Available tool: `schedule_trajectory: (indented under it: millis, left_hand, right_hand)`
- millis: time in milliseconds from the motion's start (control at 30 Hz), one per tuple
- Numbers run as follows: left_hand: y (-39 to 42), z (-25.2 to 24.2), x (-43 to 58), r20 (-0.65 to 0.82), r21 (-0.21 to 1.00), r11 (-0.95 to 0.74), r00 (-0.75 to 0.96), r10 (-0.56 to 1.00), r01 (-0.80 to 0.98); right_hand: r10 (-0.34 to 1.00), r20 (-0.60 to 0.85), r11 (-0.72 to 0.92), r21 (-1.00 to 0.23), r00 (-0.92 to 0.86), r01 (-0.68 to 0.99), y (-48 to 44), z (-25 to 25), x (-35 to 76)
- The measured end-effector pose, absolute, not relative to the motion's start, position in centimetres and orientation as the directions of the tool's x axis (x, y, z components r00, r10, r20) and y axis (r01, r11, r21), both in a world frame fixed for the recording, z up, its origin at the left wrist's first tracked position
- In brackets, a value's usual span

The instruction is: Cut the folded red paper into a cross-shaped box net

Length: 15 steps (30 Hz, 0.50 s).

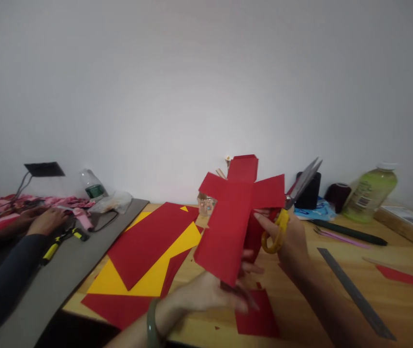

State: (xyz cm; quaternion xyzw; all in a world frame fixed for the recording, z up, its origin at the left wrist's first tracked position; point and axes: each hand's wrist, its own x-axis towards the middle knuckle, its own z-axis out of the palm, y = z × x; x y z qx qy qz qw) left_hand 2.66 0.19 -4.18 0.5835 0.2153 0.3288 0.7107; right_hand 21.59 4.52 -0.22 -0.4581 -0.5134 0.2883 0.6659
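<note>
The red paper cut-out [228, 217], cross-shaped, is raised above the wooden table [402, 309]. Its lower end is gripped in the left hand [217, 290], with the fingers partly hidden behind the paper; the long panel extends up and away from this grip. The right hand [291, 237] is closed on the yellow-handled scissors [288, 201], blades pointing up and away, at the right edge of the cut-out; whether its fingertips touch the paper cannot be told. Behind the cut-out's left arm stands a small patterned container [205, 205], partly covered; its contents cannot be determined. At the far right, a capped bottle [371, 193] contains yellow-green liquid. Red and yellow sheets [155, 246] lie overlapped to the left; a metal ruler [354, 292] lies to the right.
</note>
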Motion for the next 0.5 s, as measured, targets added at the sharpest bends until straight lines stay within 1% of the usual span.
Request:
schedule_trajectory:
  millis: [67, 100, 133, 233, 300, 400, 500]
  left_hand:
    - [1.3, -4.0, 0.9, -0.045, 0.99, 0.133, 0.821, 0.569, -0.038]
    - [2.1, -4.0, 0.2, -0.061, 0.988, 0.149, 0.823, 0.565, -0.029]
    - [3.0, -4.2, -0.4, -0.058, 0.986, 0.157, 0.801, 0.596, -0.046]
    - [5.4, -5.3, -0.2, -0.01, 0.963, 0.187, 0.67, 0.743, -0.193]
    - [6.5, -5.8, 1.2, -0.017, 0.939, 0.23, 0.632, 0.775, -0.256]
    - [7.0, -5.6, 4.0, -0.061, 0.895, 0.322, 0.632, 0.773, -0.308]
    - [6.9, -4.1, 5.8, -0.044, 0.841, 0.329, 0.551, 0.834, -0.431]
  right_hand:
    - [0.869, 0.407, 0.41, -0.911, 0.28, 0.053, 5.0, -0.3, 22.6]
    - [0.878, 0.4, 0.406, -0.913, 0.263, 0.034, 5.2, -0.4, 23.1]
    - [0.887, 0.393, 0.401, -0.916, 0.242, 0.016, 5.5, -0.6, 23.6]
    - [0.908, 0.378, 0.386, -0.922, 0.183, -0.012, 6.1, -1.3, 24.5]
    - [0.911, 0.38, 0.386, -0.923, 0.161, -0.006, 6.4, -1.5, 24.6]
    - [0.913, 0.386, 0.385, -0.922, 0.128, 0.038, 6.4, -1.3, 24.3]
    - [0.912, 0.396, 0.386, -0.917, 0.108, 0.101, 6.0, -0.5, 24.4]
